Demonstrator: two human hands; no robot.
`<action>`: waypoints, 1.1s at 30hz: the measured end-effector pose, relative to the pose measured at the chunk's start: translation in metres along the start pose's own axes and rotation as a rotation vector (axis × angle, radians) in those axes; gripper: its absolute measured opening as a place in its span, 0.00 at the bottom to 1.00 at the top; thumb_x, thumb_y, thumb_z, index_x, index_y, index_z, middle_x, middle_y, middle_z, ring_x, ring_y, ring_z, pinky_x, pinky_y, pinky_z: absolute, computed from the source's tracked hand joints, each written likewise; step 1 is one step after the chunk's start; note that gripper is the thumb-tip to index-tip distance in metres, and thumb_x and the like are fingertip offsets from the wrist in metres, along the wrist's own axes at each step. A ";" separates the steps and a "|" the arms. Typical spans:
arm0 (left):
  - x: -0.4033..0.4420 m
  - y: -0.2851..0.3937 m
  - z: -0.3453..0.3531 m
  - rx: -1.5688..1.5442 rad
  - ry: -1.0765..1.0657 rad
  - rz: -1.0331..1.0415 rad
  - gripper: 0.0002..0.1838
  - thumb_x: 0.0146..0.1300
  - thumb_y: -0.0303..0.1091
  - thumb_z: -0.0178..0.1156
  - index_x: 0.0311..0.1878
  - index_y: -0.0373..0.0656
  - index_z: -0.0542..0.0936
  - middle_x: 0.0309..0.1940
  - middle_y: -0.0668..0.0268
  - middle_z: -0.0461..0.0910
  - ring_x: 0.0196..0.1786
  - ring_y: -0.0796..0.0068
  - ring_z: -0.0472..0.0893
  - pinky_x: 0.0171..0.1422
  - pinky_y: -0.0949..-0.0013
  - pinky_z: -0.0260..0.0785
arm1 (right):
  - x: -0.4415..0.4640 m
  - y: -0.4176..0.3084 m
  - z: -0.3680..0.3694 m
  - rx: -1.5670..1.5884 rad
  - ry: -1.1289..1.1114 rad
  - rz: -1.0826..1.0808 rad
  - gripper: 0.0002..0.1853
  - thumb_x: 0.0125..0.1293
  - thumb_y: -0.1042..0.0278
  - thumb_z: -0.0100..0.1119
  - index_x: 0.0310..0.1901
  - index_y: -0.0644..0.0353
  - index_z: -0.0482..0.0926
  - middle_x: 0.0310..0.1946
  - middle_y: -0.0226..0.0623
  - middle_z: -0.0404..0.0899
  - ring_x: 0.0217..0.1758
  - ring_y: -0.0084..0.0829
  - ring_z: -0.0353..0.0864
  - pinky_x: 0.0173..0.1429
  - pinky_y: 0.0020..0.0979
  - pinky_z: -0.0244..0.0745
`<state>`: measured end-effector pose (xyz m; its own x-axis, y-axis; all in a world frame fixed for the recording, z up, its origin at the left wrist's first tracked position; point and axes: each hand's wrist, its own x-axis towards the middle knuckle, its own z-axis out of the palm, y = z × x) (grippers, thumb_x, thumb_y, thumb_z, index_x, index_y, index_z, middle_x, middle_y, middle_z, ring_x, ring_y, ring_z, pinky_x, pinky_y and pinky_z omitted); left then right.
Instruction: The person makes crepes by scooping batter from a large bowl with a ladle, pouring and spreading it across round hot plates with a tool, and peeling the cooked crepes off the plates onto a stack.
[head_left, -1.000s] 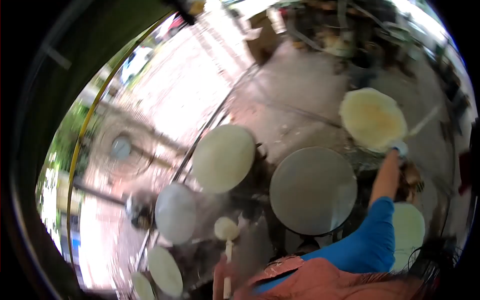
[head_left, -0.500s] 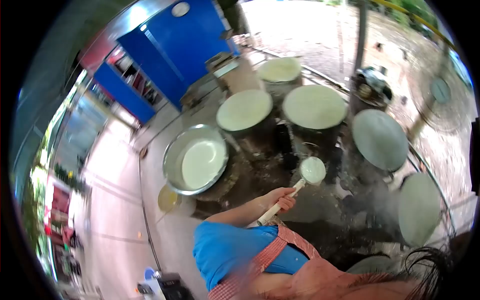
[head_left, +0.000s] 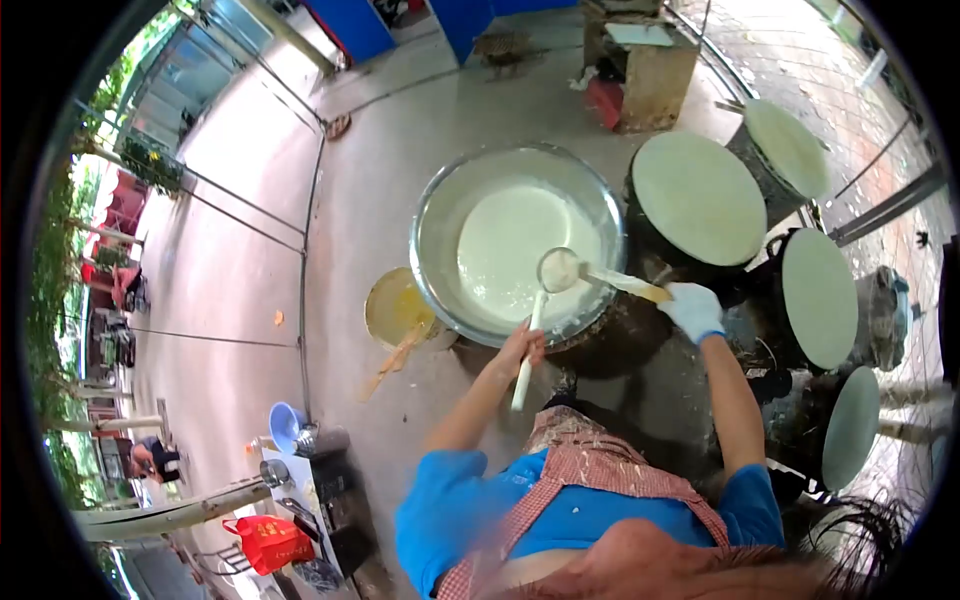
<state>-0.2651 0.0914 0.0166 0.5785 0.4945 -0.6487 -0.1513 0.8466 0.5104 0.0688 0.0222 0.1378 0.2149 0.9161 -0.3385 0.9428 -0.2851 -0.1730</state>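
A wide metal basin (head_left: 436, 205) stands on the floor in front of me, holding a pool of white batter (head_left: 505, 240). My left hand (head_left: 522, 348) is wrapped round the white handle of a ladle (head_left: 558, 268), whose round bowl is over the near side of the batter. In a white glove, my right hand (head_left: 692, 310) grips the wooden end of a batter-coated scraper (head_left: 618, 280). The scraper's far end reaches the ladle's bowl; whether they touch I cannot tell.
Round stoves with pale flat tops (head_left: 698, 198) curve along my right. Left of the basin is a yellowish bucket (head_left: 385, 305) with a wooden-handled tool (head_left: 395, 362) leaning across it. A small table (head_left: 318, 490) and a red bag (head_left: 270, 543) are at lower left.
My view has swung left towards the basin. The ladle in my left hand has moved from beside the stoves to above the batter. My gloved right hand with the scraper has come into view.
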 end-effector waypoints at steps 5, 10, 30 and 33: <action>0.117 0.001 -0.095 0.099 0.525 -0.111 0.16 0.58 0.26 0.48 0.51 0.41 0.63 0.22 0.63 0.66 0.15 0.74 0.64 0.14 0.71 0.55 | 0.073 -0.082 0.036 -0.209 -0.098 -0.206 0.12 0.53 0.60 0.53 0.29 0.58 0.82 0.28 0.44 0.81 0.33 0.44 0.81 0.38 0.42 0.75; 0.140 -0.012 -0.106 0.186 0.644 -0.063 0.15 0.56 0.26 0.46 0.47 0.36 0.63 0.21 0.57 0.67 0.11 0.69 0.63 0.11 0.64 0.53 | 0.082 -0.061 0.070 -0.142 -0.076 -0.262 0.16 0.53 0.51 0.59 0.29 0.57 0.78 0.24 0.43 0.79 0.30 0.45 0.79 0.37 0.43 0.73; -0.167 0.181 0.184 -0.180 0.044 0.303 0.20 0.67 0.48 0.51 0.26 0.49 0.58 0.16 0.78 0.54 0.14 0.91 0.51 0.10 0.86 0.41 | -0.009 -0.004 -0.060 0.392 0.893 -0.569 0.18 0.55 0.60 0.63 0.47 0.57 0.79 0.32 0.46 0.81 0.34 0.45 0.81 0.39 0.39 0.75; -0.228 0.222 0.216 0.144 0.002 0.574 0.12 0.68 0.47 0.49 0.35 0.51 0.64 0.16 0.79 0.54 0.13 0.91 0.51 0.11 0.86 0.41 | -0.011 -0.020 -0.142 0.542 0.967 -0.592 0.18 0.57 0.61 0.62 0.48 0.60 0.78 0.38 0.50 0.80 0.40 0.47 0.80 0.44 0.38 0.74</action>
<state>-0.2578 0.1239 0.3997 0.4351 0.8658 -0.2471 -0.3290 0.4084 0.8515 0.0838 0.0581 0.2758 0.1102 0.7094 0.6961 0.7821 0.3702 -0.5012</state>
